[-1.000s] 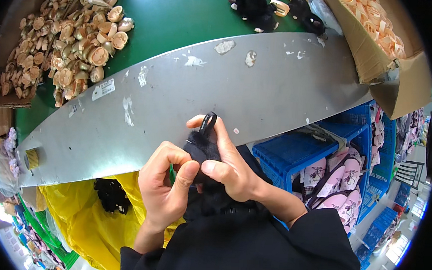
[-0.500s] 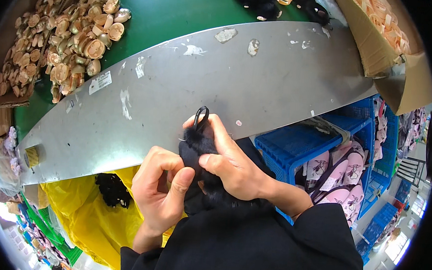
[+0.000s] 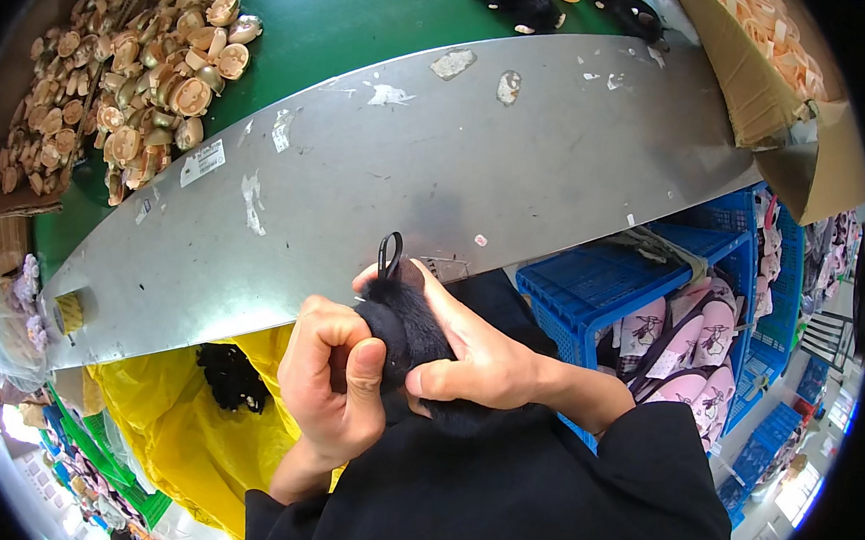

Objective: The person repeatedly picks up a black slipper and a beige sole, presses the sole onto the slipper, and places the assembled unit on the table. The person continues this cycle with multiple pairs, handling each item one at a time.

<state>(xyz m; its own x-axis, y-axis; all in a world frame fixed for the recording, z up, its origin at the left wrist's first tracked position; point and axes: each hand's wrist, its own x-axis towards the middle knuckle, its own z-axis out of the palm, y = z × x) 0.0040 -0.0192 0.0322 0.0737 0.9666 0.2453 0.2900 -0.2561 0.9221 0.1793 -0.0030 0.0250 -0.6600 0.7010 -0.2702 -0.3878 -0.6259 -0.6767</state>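
Between my two hands is a small black plush toy [image 3: 404, 318] with a thin black loop [image 3: 389, 255] standing up from its top. My right hand [image 3: 476, 363] wraps round its right side, thumb pressed on the front. My left hand [image 3: 337, 369] is closed at the toy's left side, thumb bent against the curled fingers. Whether the left fingertips pinch the fur or some small thing there is hidden. The toy is held just in front of my black clothing, near the edge of the grey metal worktop [image 3: 358, 185].
A carton of gold and cream plastic half-shells [image 3: 145, 79] spills onto the green surface [image 3: 320, 11] at far left. Black plush pieces [image 3: 532, 1] lie at the back. A cardboard box [image 3: 757, 82], blue crates [image 3: 602, 282] with pink slippers [image 3: 688, 338], and a yellow bag [image 3: 171, 422] surround the worktop.
The black plush toy has tilted and its loop has shifted slightly left and down. My right thumb has slid lower on it, and my left hand has moved a little to the right.
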